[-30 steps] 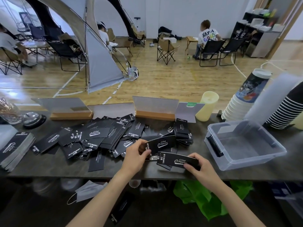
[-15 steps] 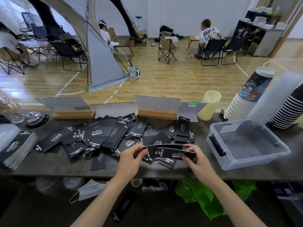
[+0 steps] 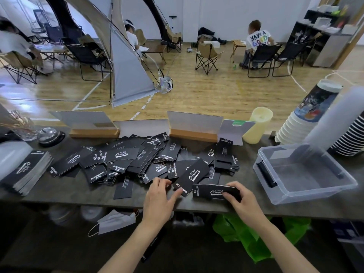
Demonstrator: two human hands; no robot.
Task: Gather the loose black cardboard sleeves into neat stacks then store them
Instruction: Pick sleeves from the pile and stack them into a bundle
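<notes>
– Black cardboard sleeves [image 3: 137, 160] with white print lie heaped on the dark counter [image 3: 69, 192], left of the clear plastic storage bin [image 3: 307, 194]. Anything stored yet?
– No sleeves in the bin. A squared-off stack of sleeves [image 3: 25, 172] sits far left of it, beyond the heap, unmoved.
– What changed, then?
– Half a second ago the left hand [image 3: 159, 200] and the right hand [image 3: 242, 201] pinched one small bundle of sleeves [image 3: 212, 191] together. Now the left has let go.
– And the right?
– Its fingers are curled over the bundle, holding it alone, low at the counter's near edge, left of the bin.
– The left hand is empty?
– Yes, fingers spread, with the thumb touching the near corner of a single tilted sleeve [image 3: 191, 178] between heap and bundle.
– Meaning?
– I judge that sleeve goes onto the bundle next. Most of the heap is still loose, so storing is far off.
</notes>
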